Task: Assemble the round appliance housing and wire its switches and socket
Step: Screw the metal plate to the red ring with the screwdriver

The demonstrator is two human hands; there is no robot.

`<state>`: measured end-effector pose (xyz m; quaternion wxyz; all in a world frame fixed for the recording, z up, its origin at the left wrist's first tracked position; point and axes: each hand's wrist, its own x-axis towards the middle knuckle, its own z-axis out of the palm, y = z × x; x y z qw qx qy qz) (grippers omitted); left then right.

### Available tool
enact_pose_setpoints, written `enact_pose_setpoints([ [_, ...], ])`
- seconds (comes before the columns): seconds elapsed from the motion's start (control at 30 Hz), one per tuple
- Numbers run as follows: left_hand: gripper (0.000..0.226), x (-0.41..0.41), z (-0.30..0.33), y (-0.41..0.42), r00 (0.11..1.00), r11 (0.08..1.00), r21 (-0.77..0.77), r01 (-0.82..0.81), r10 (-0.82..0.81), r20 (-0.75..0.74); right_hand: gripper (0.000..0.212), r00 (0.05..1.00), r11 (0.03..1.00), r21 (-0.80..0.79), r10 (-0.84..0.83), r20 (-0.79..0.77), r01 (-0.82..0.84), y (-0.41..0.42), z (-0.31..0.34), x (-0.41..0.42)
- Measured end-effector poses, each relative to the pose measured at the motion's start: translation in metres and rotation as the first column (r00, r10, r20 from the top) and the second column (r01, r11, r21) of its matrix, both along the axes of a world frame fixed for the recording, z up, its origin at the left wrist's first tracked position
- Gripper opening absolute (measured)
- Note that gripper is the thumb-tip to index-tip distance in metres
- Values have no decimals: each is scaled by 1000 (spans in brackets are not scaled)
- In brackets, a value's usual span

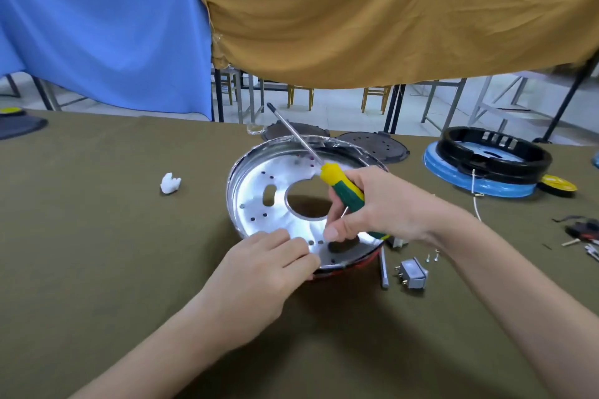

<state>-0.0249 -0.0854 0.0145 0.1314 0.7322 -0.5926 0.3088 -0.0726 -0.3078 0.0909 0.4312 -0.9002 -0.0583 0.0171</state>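
Observation:
A round silver metal housing [259, 194] with a large centre hole and several small holes lies on the olive cloth at the middle. My left hand [269, 266] rests on its near rim with the fingers curled at the edge. Above the housing's right side, my right hand [372, 204] grips a screwdriver [340, 185] by its green and yellow handle. The shaft points up and away to the left. A grey switch block [413, 272] with metal pins lies just right of the housing, with small screws [432, 257] beside it.
A black ring on a blue round base [486, 162] sits at the right rear, with a white wire [475, 201] trailing off it. Two dark round plates [372, 146] lie behind the housing. A white crumpled piece [170, 183] lies left. Black wired parts [583, 230] sit far right.

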Motion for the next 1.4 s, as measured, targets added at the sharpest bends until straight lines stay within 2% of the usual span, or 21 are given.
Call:
enact_pose_setpoints([
  [0.17,26,10,-3,-1,997,999,-29,30,-28,74,40,996,994,-88,49,-79,-56,0,9,1],
  [0.3,27,13,-8,-2,998,999,-33,30,-28,55,35,993,983,-172,45,-113,-64,1,8,-1],
  [0.53,28,11,-7,-3,998,999,-18,38,-37,51,34,986,982,-178,26,-165,-56,6,3,-1],
  [0.63,24,11,-7,-2,997,999,-5,43,-43,61,33,989,971,-235,16,-147,-51,10,1,0],
  [0.97,38,11,-6,-4,999,999,-11,31,-30,31,32,995,913,-407,-45,-84,7,17,-1,3],
  [1.23,29,11,-4,-6,1000,1000,-27,15,-15,23,28,993,915,-404,-59,-99,14,18,0,5],
  [1.33,13,10,-2,-7,1000,999,-32,3,-4,-25,26,996,873,-488,-61,-70,19,20,4,7],
  [1.37,11,9,-1,-7,999,999,-40,-6,4,-54,25,997,866,-499,-59,-54,25,19,5,8],
  [1.4,19,8,1,-8,996,999,-40,-19,15,-91,23,998,863,-505,-54,-39,28,19,6,9],
])
